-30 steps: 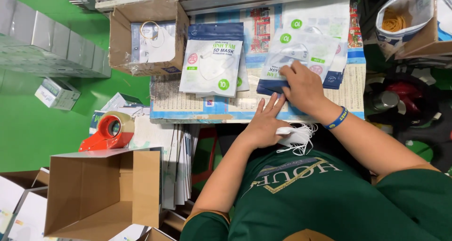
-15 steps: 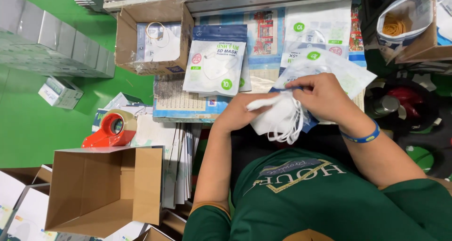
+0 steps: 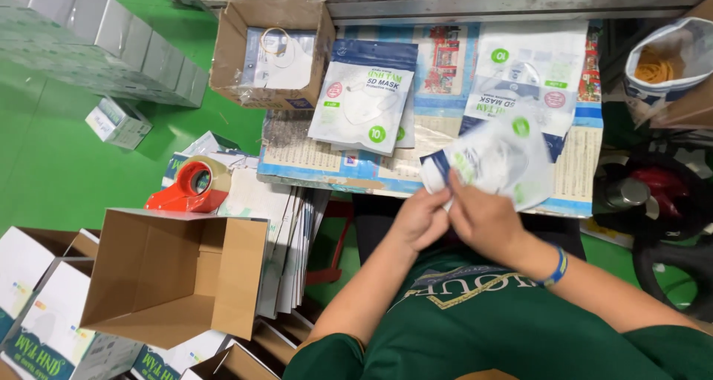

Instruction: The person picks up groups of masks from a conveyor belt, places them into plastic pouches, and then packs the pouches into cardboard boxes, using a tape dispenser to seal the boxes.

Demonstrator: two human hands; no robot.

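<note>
1. Head view, looking down: a clear plastic mask pouch (image 3: pixel 496 159) held up just over the near edge of the table (image 3: pixel 587 174).
2. Pouch's near left corner pinched between the left hand (image 3: pixel 420 218) and the right hand (image 3: pixel 483 218); rest of the pouch sticking out past the fingertips, toward the table.
3. Left-hand fingers (image 3: pixel 437 196) curled tight on the pouch corner. Right-hand fingers also bent and gripping the same corner, thumbs close together, both hands touching.
4. Pouch thin, shiny and crinkly, white with a dark blue strip and small green dots. Something white and soft inside.
5. Both forearms bare, coming up from the bottom of the view, elbows wide, wrists meeting in the middle. Blue wristband (image 3: pixel 555 266) on the right wrist. Dark green shirt below.
6. On the table: flat stack of mask packs (image 3: pixel 365 98), white with a blue top, lying to the left of the held pouch, well apart from the hands. Another flat pack (image 3: pixel 531 72) just behind the held pouch.
7. Small open cardboard box (image 3: pixel 269 50) at the far left of the table, with white masks inside.
8. Red tape dispenser (image 3: pixel 189 187) to the left, resting on a pile of flat white sheets.
9. Big open brown carton (image 3: pixel 174 276), square and stiff, lower left, near the left elbow.
10. White bag of rubber bands (image 3: pixel 666 61) far right.
</note>
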